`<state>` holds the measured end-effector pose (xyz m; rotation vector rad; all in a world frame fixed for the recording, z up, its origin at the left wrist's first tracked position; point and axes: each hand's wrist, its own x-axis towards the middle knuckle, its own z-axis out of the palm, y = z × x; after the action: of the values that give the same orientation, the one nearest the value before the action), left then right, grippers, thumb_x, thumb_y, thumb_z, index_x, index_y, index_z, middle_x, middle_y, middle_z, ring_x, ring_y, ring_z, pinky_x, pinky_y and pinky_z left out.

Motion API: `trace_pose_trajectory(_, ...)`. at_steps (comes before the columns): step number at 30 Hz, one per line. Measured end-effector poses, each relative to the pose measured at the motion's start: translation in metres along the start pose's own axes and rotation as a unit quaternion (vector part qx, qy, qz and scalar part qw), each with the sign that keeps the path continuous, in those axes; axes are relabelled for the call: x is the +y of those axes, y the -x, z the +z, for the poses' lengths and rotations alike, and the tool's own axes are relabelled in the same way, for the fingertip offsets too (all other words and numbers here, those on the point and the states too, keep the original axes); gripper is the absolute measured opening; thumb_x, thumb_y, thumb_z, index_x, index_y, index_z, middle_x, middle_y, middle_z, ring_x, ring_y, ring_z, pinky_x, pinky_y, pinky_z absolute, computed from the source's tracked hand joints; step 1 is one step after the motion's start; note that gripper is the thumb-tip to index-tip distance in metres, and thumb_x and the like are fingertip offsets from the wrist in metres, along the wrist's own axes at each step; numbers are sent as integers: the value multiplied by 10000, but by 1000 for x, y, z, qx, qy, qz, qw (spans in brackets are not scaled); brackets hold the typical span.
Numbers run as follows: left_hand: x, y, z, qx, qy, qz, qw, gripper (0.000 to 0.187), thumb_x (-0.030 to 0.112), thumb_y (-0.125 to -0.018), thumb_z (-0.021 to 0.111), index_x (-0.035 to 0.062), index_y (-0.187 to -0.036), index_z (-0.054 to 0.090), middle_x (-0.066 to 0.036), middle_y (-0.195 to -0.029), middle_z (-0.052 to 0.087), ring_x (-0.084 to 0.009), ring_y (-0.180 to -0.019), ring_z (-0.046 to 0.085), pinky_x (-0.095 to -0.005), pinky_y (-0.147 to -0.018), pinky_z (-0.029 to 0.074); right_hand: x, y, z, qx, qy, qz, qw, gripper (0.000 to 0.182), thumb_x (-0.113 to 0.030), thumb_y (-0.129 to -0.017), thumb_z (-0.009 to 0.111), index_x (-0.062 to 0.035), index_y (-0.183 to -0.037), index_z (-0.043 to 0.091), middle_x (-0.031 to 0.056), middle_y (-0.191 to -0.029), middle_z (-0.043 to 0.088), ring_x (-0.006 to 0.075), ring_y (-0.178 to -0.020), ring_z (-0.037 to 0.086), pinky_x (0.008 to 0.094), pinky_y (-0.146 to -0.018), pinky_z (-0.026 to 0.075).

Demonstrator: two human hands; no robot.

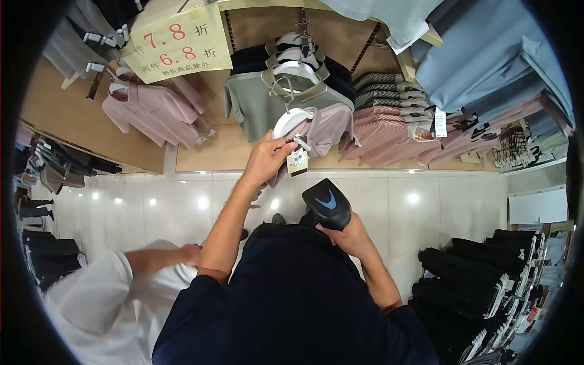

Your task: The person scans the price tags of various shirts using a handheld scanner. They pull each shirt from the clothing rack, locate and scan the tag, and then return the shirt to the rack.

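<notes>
My left hand (266,159) reaches up to a pale pink shirt (325,128) hanging on a white hanger (291,120) and pinches its paper price tag (297,161) between the fingertips. My right hand (351,234) is closed around the grip of a black barcode scanner (326,202) with a blue mark on its head, held close to my chest below the tag. The scanner's head points up toward the tag. A grey-green polo (261,100) hangs just behind the pink shirt.
A yellow sale sign (176,44) hangs at upper left over pink shirts (152,109). Striped and blue garments (486,61) fill the right rack, dark folded clothes (474,286) lower right. Another person in a white sleeve (103,292) stands at my left.
</notes>
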<state>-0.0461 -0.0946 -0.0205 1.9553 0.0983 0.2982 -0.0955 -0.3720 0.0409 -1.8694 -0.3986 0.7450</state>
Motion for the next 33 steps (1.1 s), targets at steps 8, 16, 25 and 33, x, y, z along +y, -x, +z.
trace_pose_trajectory(8,-8,3,-11,7,22,-6,1000,257,205,-955,668,-48,-981,703,-145,-1057,610,-207,-940,582,-317,-857,460,4,3,-11,58,-47,32,997,318,-78,-814,805,13,-1069,639,66,-853,690,109,-627,598,276,-593,497)
trace_pose_trajectory(16,-21,6,-17,2,107,-61,992,316,237,-982,650,-53,-867,697,21,-777,597,-58,-738,485,-240,-692,411,25,-11,-35,230,9,-153,961,271,-93,-797,834,8,-980,661,40,-774,653,68,-583,555,244,-550,455)
trace_pose_trajectory(25,21,5,-7,-48,153,-105,981,303,252,-950,678,-38,-879,726,-98,-869,609,-151,-856,546,-300,-805,441,42,-38,-54,136,-348,-78,924,231,-61,-920,656,-2,-1115,548,37,-723,526,116,-544,506,272,-538,447)
trace_pose_trajectory(33,38,-5,20,-84,163,-135,974,299,248,-953,679,-22,-829,710,-72,-835,597,-150,-873,513,-305,-827,422,49,-65,-76,121,-416,-86,897,214,-105,-947,629,-42,-1128,534,43,-731,504,131,-558,512,290,-549,458)
